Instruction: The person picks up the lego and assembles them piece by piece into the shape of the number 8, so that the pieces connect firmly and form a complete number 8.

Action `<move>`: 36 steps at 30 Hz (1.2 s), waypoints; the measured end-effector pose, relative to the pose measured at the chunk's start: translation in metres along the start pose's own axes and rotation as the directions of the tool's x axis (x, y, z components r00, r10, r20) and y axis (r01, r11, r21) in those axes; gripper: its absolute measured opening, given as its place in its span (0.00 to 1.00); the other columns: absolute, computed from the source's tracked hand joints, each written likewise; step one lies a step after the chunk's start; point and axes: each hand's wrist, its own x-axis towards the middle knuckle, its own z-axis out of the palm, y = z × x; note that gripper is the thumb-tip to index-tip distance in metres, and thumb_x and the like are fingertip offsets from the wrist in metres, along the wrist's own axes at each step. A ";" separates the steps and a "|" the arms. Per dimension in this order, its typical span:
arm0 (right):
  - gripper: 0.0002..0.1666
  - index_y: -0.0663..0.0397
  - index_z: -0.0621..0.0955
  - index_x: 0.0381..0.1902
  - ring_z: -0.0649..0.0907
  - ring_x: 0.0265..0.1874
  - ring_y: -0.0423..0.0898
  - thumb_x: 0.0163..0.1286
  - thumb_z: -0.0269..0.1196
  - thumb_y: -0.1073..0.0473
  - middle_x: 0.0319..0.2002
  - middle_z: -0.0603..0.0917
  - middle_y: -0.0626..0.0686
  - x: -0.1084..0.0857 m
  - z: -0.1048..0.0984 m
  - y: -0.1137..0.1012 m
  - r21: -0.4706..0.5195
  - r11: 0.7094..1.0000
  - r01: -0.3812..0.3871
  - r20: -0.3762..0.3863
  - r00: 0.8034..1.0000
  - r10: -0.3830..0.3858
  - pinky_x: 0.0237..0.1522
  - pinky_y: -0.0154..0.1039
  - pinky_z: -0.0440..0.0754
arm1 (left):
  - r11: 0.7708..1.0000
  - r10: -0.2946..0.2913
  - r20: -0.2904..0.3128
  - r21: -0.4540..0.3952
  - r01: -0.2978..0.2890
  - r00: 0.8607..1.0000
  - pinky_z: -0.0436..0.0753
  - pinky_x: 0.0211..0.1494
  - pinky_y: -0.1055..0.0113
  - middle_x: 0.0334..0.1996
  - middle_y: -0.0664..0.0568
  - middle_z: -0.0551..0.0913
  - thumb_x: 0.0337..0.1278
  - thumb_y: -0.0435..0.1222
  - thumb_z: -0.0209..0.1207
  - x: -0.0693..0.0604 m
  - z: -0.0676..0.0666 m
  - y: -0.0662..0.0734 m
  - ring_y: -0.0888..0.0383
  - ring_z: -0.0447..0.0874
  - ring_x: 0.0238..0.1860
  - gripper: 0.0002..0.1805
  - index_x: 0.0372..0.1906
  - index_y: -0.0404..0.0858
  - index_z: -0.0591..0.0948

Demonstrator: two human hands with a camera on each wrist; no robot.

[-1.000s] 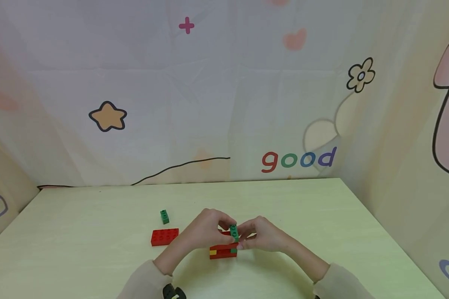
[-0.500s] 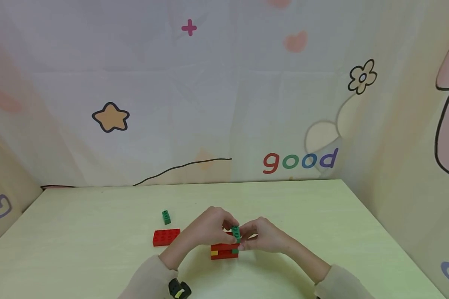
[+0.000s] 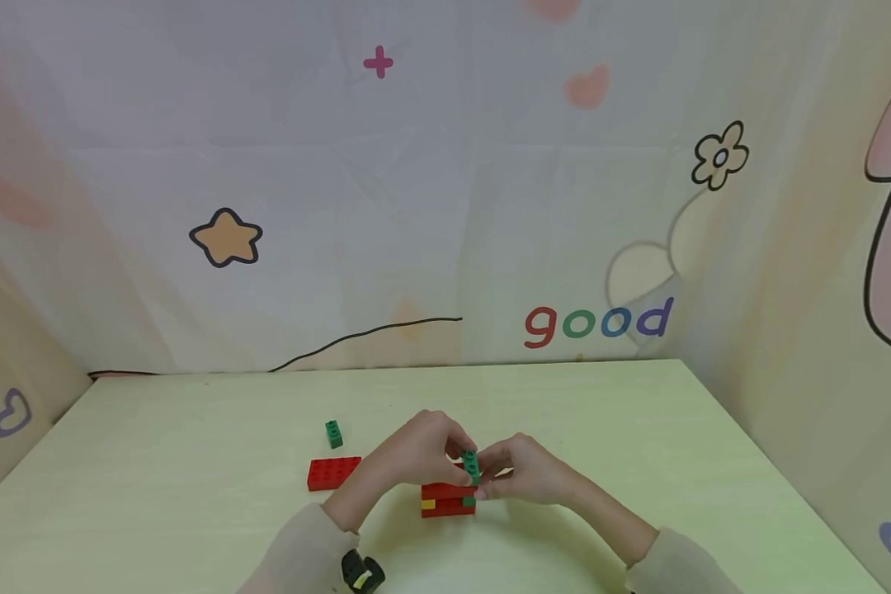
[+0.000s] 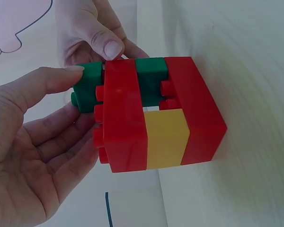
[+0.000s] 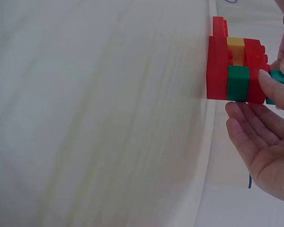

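A stack of toy building blocks stands on the table in front of me. Its lower red block (image 4: pixel 199 111) carries a yellow block (image 4: pixel 166 138) at the left end and a green block (image 4: pixel 151 81) at the right. Across these lies an upper red block (image 4: pixel 125 116). My left hand (image 3: pixel 426 450) pinches another green block (image 3: pixel 471 467) between thumb and fingers, at the right end of the upper red block's studs. Whether it is fully seated cannot be told. My right hand (image 3: pixel 523 470) grips the stack's right end, thumb on the upper red block and fingers behind.
Left of the stack, a loose red block (image 3: pixel 332 473) lies on the pale table (image 3: pixel 193 495), partly behind my left forearm. A small green block (image 3: pixel 333 434) lies just beyond it. A printed cloth (image 3: pixel 341 206) hangs behind the table.
The head view has shifted slightly, so everything appears a little further right and lower. Both hands stay at the stack's right end with almost no visible movement.
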 end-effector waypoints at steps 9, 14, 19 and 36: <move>0.15 0.64 0.81 0.42 0.83 0.34 0.46 0.56 0.66 0.63 0.36 0.85 0.55 0.001 0.003 0.001 0.002 1.000 0.001 -0.001 1.000 -0.001 0.40 0.35 0.81 | 0.999 -0.018 0.002 -0.028 0.018 1.000 0.76 0.30 0.73 0.27 0.56 0.82 0.40 0.32 0.69 -0.002 0.001 -0.004 0.62 0.76 0.30 0.13 0.37 0.35 0.85; 0.16 0.64 0.81 0.43 0.83 0.35 0.46 0.57 0.66 0.63 0.36 0.85 0.56 0.001 0.002 0.001 -0.010 1.000 0.000 -0.003 1.000 0.000 0.40 0.35 0.81 | 0.998 -0.030 0.004 -0.061 0.030 1.000 0.77 0.31 0.73 0.28 0.56 0.83 0.40 0.31 0.69 -0.001 0.003 -0.008 0.63 0.77 0.31 0.14 0.38 0.35 0.85; 0.15 0.64 0.81 0.43 0.83 0.34 0.46 0.57 0.65 0.63 0.36 0.85 0.55 0.001 0.003 0.001 -0.014 1.000 0.007 0.005 1.000 -0.007 0.40 0.36 0.81 | 0.995 -0.052 -0.032 -0.087 0.049 0.998 0.78 0.34 0.73 0.30 0.56 0.83 0.40 0.32 0.69 -0.002 0.008 -0.014 0.62 0.79 0.33 0.15 0.39 0.37 0.84; 0.29 0.63 0.78 0.51 0.81 0.42 0.49 0.54 0.68 0.54 0.43 0.83 0.54 0.001 0.000 -0.004 -0.036 0.998 -0.053 -0.104 0.993 0.049 0.46 0.41 0.79 | 1.000 -0.026 -0.153 -0.017 0.024 0.988 0.77 0.50 0.57 0.47 0.46 0.81 0.44 0.40 0.68 -0.028 -0.002 -0.031 0.52 0.78 0.46 0.26 0.52 0.35 0.78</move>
